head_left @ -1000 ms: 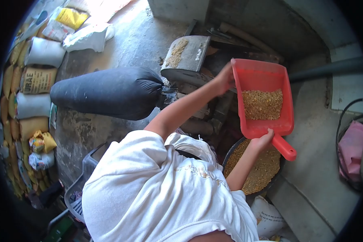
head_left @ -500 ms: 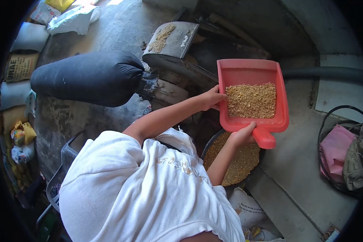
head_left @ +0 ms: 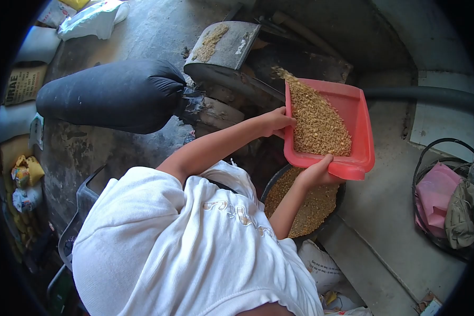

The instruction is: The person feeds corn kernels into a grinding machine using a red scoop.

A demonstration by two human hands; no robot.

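At the near end of the red plastic scoop (head_left: pixel 353 118), your right hand (head_left: pixel 316 173) is closing around the handle while your left hand (head_left: pixel 275 121) is gripping the side wall. Loose golden grain (head_left: pixel 316 118) is sliding toward the far lip, above the round dark basin of grain (head_left: pixel 313 208); it likely feels light but shifty, so both grips seem wise.
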